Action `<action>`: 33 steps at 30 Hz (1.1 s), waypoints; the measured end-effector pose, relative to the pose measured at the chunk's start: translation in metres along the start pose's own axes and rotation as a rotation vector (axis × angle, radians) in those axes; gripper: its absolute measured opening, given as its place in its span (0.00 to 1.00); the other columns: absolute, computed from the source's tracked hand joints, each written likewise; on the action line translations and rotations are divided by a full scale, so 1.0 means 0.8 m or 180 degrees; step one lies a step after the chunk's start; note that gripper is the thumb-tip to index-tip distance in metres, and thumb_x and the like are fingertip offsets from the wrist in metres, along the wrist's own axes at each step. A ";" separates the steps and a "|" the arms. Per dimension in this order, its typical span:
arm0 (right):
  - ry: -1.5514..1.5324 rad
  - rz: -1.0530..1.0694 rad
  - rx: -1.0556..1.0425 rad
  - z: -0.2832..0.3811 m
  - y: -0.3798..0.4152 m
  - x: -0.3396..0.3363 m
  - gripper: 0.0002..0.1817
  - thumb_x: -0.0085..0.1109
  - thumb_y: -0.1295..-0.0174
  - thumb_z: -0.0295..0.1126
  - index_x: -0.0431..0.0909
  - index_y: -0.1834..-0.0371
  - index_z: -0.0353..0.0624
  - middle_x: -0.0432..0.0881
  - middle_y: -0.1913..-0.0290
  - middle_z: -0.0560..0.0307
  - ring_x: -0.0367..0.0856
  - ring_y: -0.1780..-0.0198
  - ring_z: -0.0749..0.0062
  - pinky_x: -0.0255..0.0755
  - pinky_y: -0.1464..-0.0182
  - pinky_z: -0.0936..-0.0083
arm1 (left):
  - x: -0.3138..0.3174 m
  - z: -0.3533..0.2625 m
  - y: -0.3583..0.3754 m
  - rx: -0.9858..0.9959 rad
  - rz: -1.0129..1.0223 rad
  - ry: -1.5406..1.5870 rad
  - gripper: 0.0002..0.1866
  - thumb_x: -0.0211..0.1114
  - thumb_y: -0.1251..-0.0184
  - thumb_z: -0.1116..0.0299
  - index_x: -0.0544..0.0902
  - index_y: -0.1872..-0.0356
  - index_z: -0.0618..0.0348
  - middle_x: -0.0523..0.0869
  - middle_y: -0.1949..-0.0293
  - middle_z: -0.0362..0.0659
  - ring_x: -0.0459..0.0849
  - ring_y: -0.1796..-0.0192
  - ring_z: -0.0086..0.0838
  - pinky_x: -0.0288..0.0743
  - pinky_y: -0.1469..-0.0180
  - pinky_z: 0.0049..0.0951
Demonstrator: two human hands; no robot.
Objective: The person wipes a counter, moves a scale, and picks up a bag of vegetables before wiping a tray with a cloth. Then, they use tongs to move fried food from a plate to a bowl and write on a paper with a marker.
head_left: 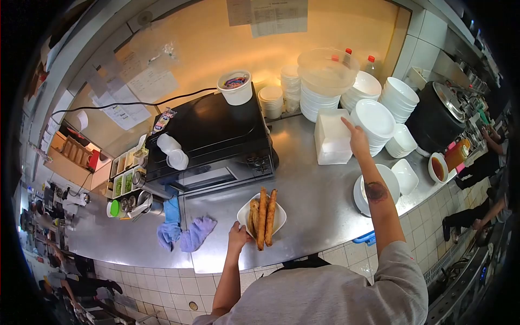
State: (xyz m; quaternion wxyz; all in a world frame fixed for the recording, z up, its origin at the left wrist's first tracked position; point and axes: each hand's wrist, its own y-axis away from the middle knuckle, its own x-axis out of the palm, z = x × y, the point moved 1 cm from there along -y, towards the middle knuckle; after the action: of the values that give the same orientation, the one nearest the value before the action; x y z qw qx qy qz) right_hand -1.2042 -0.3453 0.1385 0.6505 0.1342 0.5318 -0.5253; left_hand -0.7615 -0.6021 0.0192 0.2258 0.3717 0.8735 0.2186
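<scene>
My left hand grips the near left edge of a square white dish over the steel counter. Several long browned fried rolls lie in it, their ends jutting past the near rim. My right hand reaches forward with a finger stretched out, at the upper right edge of a tall white block that looks like paper napkins or boxes. Whether the finger presses on it is hard to see. A stack of round white plates stands just to the right of that hand.
A black oven carries a white tub. Purple cloths lie left of the dish. White bowls are stacked at the back right, near a black pot. A large white plate sits under my right forearm. Other people stand at both sides.
</scene>
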 end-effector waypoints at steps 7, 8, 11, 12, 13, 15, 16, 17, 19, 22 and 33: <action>-0.0043 0.0299 -0.0523 0.005 -0.016 -0.005 0.37 0.39 0.46 0.15 0.66 0.36 0.69 0.76 0.66 0.44 0.78 0.62 0.50 0.73 0.57 0.58 | 0.012 0.000 0.008 0.0419 -0.0170 0.0012 0.14 0.53 0.39 0.75 0.70 0.52 0.68 0.82 0.73 0.51 0.83 0.76 0.32 0.79 0.79 0.30; -0.0038 0.0302 -0.0538 0.008 -0.018 -0.005 0.37 0.40 0.47 0.15 0.67 0.36 0.68 0.75 0.66 0.44 0.78 0.62 0.51 0.73 0.57 0.58 | 0.015 0.000 0.012 0.0493 -0.0204 -0.0008 0.15 0.53 0.39 0.75 0.70 0.52 0.68 0.82 0.73 0.51 0.83 0.76 0.32 0.79 0.79 0.30; 0.0179 0.0009 -0.0606 0.007 -0.026 -0.004 0.35 0.43 0.46 0.16 0.68 0.36 0.65 0.74 0.61 0.45 0.77 0.61 0.53 0.72 0.58 0.59 | 0.029 -0.003 0.020 0.0613 -0.0260 0.0130 0.15 0.53 0.40 0.76 0.70 0.52 0.69 0.82 0.72 0.52 0.83 0.76 0.33 0.79 0.79 0.30; 0.0281 -0.0145 -0.0627 0.008 -0.029 -0.004 0.34 0.44 0.45 0.17 0.69 0.37 0.64 0.74 0.59 0.45 0.77 0.61 0.53 0.73 0.58 0.60 | 0.036 -0.006 0.023 0.0640 -0.0270 0.0205 0.15 0.53 0.40 0.76 0.70 0.52 0.69 0.82 0.71 0.52 0.83 0.76 0.33 0.79 0.79 0.30; 0.0397 -0.0081 -0.0472 0.009 -0.030 -0.001 0.32 0.45 0.45 0.19 0.69 0.37 0.64 0.73 0.57 0.46 0.76 0.58 0.54 0.73 0.57 0.60 | 0.046 -0.011 0.026 0.0752 -0.0276 0.0344 0.15 0.53 0.40 0.76 0.70 0.52 0.69 0.82 0.72 0.52 0.83 0.76 0.33 0.80 0.79 0.30; 0.0655 0.0044 -0.0137 0.008 -0.029 0.003 0.30 0.46 0.43 0.23 0.68 0.37 0.65 0.70 0.52 0.49 0.75 0.54 0.55 0.74 0.54 0.61 | 0.065 -0.024 0.024 0.0653 -0.0155 0.0546 0.16 0.53 0.40 0.76 0.70 0.51 0.69 0.82 0.72 0.53 0.84 0.75 0.33 0.80 0.79 0.31; 0.0835 -0.0060 -0.0271 0.009 -0.028 0.002 0.30 0.46 0.43 0.22 0.68 0.36 0.64 0.69 0.50 0.49 0.74 0.52 0.55 0.74 0.54 0.61 | 0.077 -0.032 0.021 0.0605 -0.0082 0.0650 0.16 0.53 0.40 0.76 0.70 0.51 0.69 0.82 0.71 0.53 0.84 0.75 0.33 0.80 0.79 0.31; 0.1015 -0.0159 -0.0400 0.009 -0.026 0.001 0.31 0.46 0.43 0.22 0.67 0.36 0.63 0.69 0.48 0.49 0.73 0.50 0.54 0.74 0.53 0.60 | 0.091 -0.039 0.016 0.0663 -0.0158 0.0619 0.16 0.53 0.41 0.77 0.70 0.51 0.69 0.83 0.70 0.54 0.84 0.75 0.35 0.81 0.79 0.33; 0.1083 -0.0295 -0.0652 0.012 -0.019 -0.006 0.32 0.48 0.45 0.21 0.66 0.35 0.60 0.67 0.44 0.48 0.70 0.45 0.53 0.73 0.51 0.60 | 0.121 -0.047 0.003 0.0730 -0.0200 0.0624 0.16 0.53 0.42 0.77 0.71 0.52 0.69 0.83 0.70 0.55 0.85 0.74 0.35 0.80 0.79 0.33; 0.0765 -0.0379 -0.0923 0.019 -0.007 -0.027 0.34 0.51 0.49 0.19 0.65 0.35 0.54 0.64 0.40 0.44 0.66 0.40 0.49 0.70 0.47 0.58 | 0.162 -0.046 -0.027 0.0708 -0.0435 0.0220 0.16 0.55 0.43 0.77 0.72 0.52 0.68 0.84 0.70 0.55 0.86 0.72 0.37 0.80 0.75 0.36; -0.0154 -0.0117 -0.0743 -0.012 0.032 -0.038 0.21 0.55 0.50 0.20 0.73 0.49 0.38 0.70 0.48 0.44 0.73 0.49 0.49 0.70 0.48 0.61 | 0.279 -0.089 -0.160 0.0482 -0.0988 0.0600 0.15 0.54 0.40 0.76 0.72 0.50 0.64 0.82 0.59 0.55 0.85 0.64 0.44 0.84 0.69 0.39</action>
State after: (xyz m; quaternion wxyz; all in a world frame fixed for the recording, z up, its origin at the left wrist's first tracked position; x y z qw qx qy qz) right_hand -1.1851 -0.3113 0.1500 0.6647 0.0350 0.5758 -0.4747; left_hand -1.0097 -0.5308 -0.0458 0.1454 0.2263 0.9516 0.1486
